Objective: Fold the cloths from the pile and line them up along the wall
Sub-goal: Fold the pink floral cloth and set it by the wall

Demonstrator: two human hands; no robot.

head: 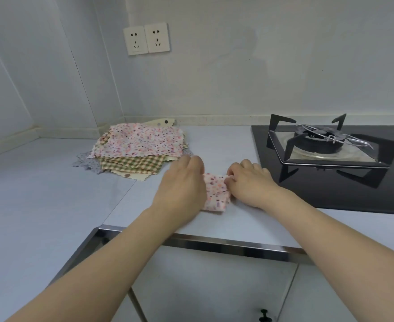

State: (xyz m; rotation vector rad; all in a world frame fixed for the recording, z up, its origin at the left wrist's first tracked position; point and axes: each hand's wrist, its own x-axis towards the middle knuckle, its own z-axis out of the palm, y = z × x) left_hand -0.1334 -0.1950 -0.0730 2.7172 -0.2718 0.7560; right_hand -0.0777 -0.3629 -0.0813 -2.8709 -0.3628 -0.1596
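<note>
A small pink spotted cloth (215, 194) lies folded into a narrow strip on the white counter, between my two hands. My left hand (183, 184) covers its left side with the fingers bent over the far edge. My right hand (249, 182) pinches the cloth's right far corner with curled fingers. The pile of cloths (135, 149) sits behind and to the left, near the corner of the wall: a pink spotted one on top, green checked ones under it, grey and cream ones at the bottom.
A black glass hob (330, 182) with a gas burner and pan support (319, 140) lies close on the right. Two wall sockets (146, 39) are above the pile. The counter's metal front edge (214, 245) runs below my wrists, with cabinet doors underneath.
</note>
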